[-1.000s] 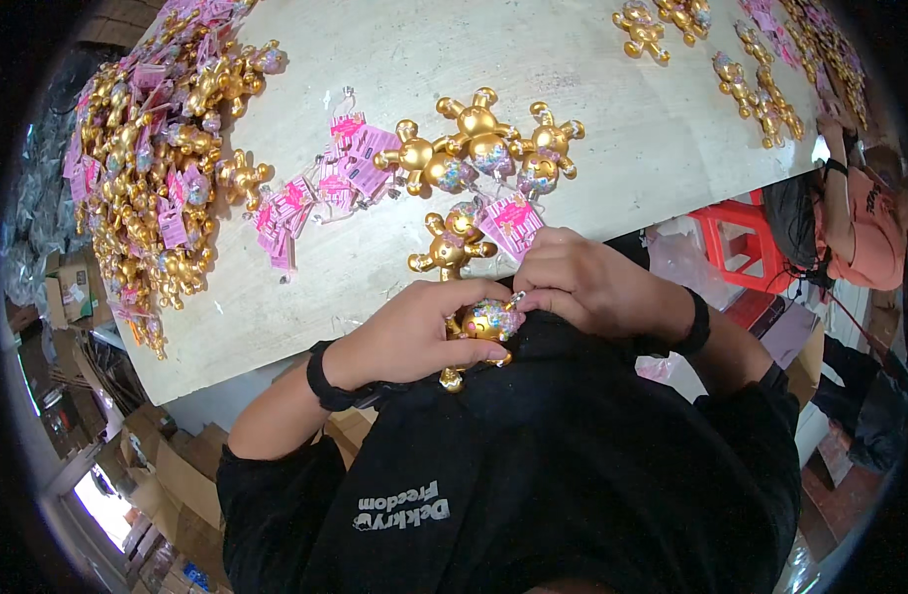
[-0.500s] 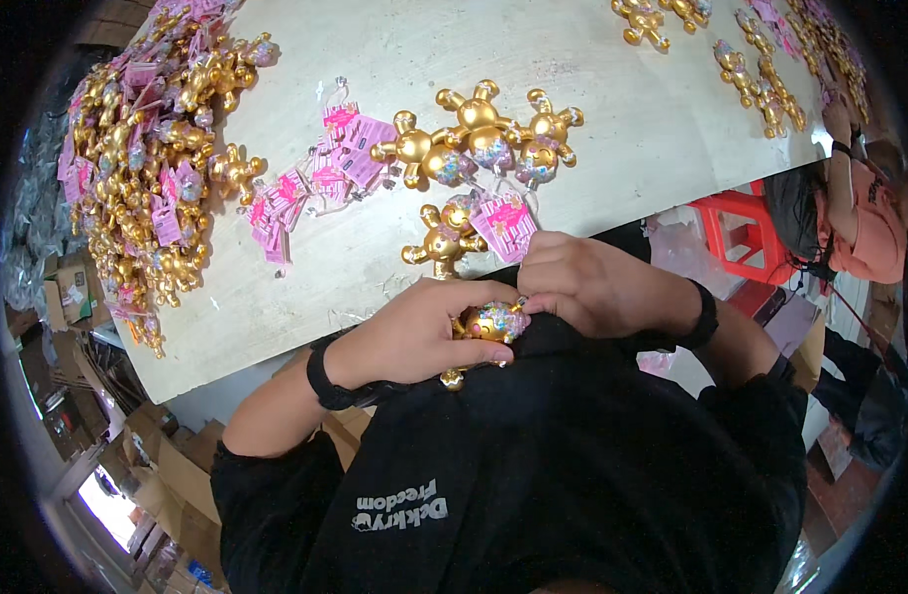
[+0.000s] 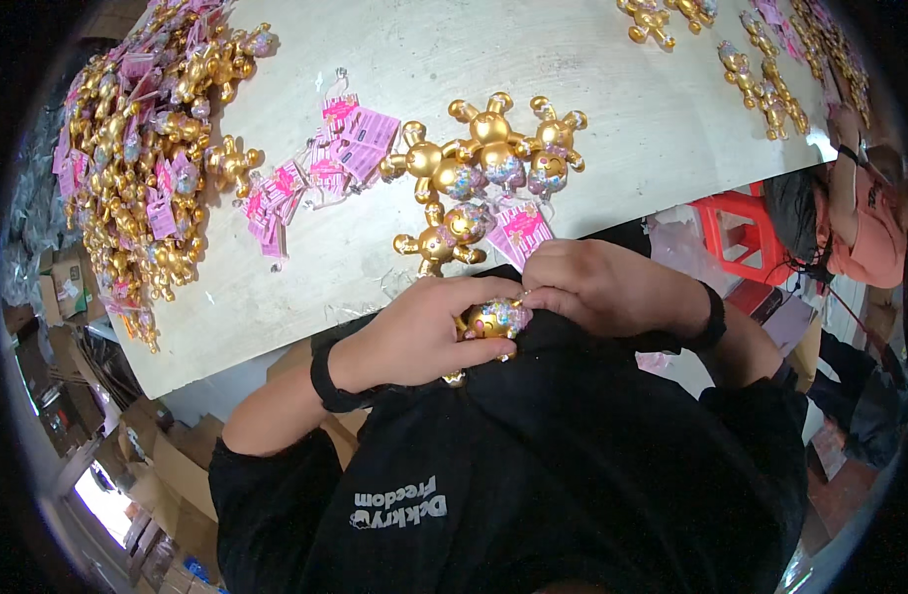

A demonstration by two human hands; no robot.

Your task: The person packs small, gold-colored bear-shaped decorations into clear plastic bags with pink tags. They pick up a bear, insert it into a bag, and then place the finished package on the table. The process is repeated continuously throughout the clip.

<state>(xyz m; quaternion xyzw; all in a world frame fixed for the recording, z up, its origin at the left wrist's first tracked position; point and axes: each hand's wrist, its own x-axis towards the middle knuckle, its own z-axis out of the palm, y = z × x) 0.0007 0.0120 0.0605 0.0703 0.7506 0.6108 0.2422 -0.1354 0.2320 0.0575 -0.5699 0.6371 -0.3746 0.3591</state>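
Observation:
Held against the black shirt front is a gold bear-like figurine (image 3: 489, 321) with a pastel, sprinkle-like top on its head. My left hand (image 3: 409, 335) is closed around its body, thumb and forefinger on either side of the head. At the head's top, my right hand (image 3: 592, 285) pinches something small that the fingers hide. Just beyond the hands, on the table, lies another gold figurine (image 3: 434, 244) beside a pink striped tag card (image 3: 521, 232). Several more gold figurines (image 3: 490, 131) are grouped behind it, touching one another.
Pink tag cards with loops (image 3: 367, 147) lie left of the grouped figurines on the white table (image 3: 325, 49). A large heap of tagged gold figurines (image 3: 137, 168) covers the table's left end. More figurines (image 3: 768, 89) lie far right, near another person's arm (image 3: 845, 183) and a red stool (image 3: 739, 233).
The view has shifted slightly, so the table things appear a little displaced. Both hands keep nearly the same place and grip at the figurine.

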